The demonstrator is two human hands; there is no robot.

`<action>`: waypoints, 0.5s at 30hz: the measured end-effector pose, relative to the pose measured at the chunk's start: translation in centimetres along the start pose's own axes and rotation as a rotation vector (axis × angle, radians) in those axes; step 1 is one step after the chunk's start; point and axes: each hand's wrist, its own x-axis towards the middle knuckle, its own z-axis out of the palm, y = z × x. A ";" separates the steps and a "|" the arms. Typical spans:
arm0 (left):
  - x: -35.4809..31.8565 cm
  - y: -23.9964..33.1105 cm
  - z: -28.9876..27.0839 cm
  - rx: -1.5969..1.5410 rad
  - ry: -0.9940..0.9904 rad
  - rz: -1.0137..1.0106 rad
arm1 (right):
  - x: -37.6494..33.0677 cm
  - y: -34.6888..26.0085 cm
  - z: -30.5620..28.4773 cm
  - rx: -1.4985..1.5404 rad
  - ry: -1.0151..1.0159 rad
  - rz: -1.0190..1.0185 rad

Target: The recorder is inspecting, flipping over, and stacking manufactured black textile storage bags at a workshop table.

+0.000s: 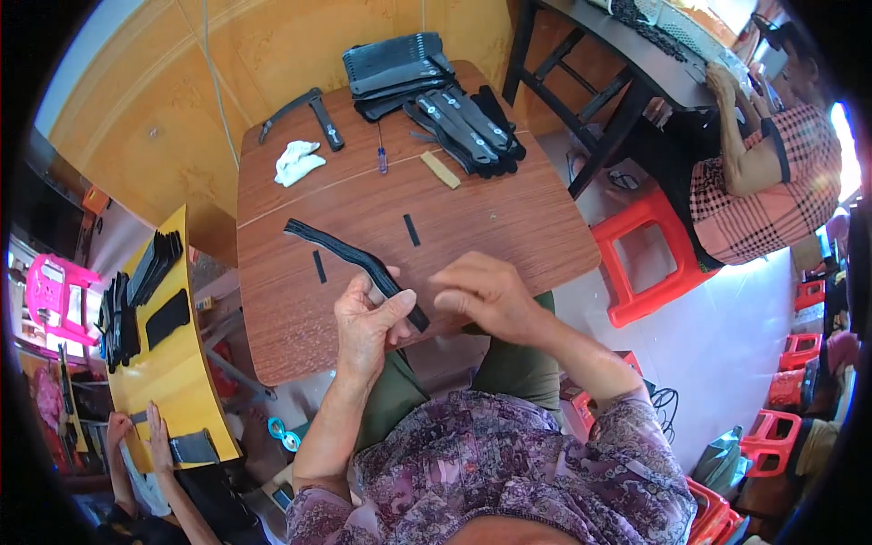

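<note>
My left hand (365, 318) is closed on a long black strap (350, 252), thumb on top near its lower end. The strap's far end reaches up and to the left over the brown table (300, 341). To the right of it my right hand (486, 295) is raised, fingers bent and parted from the thumb, with nothing visible in it. Two short black strips lie on the tabletop, one strip (319, 266) beside the strap and another strip (411, 230) farther right.
Toward the back lie a white cloth (298, 163), a screwdriver (382, 162), a tan block (440, 171), a bent black strap (325, 125), bundled straps (468, 132) and stacked dark pieces (395, 68). Co-workers sit at a yellow table (173, 368) and a dark table (668, 77). A red stool (645, 259) stands right.
</note>
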 end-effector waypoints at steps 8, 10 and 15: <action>3.9 0.3 -2.0 0.296 -0.034 -0.149 | 6.6 7.7 -5.8 0.040 0.156 0.342; 4.6 1.0 -1.8 0.490 -0.004 -0.186 | 8.7 9.4 -7.0 0.009 0.194 0.425; 5.8 2.4 -2.7 0.731 -0.038 -0.224 | 13.9 14.0 -8.6 0.049 0.248 0.537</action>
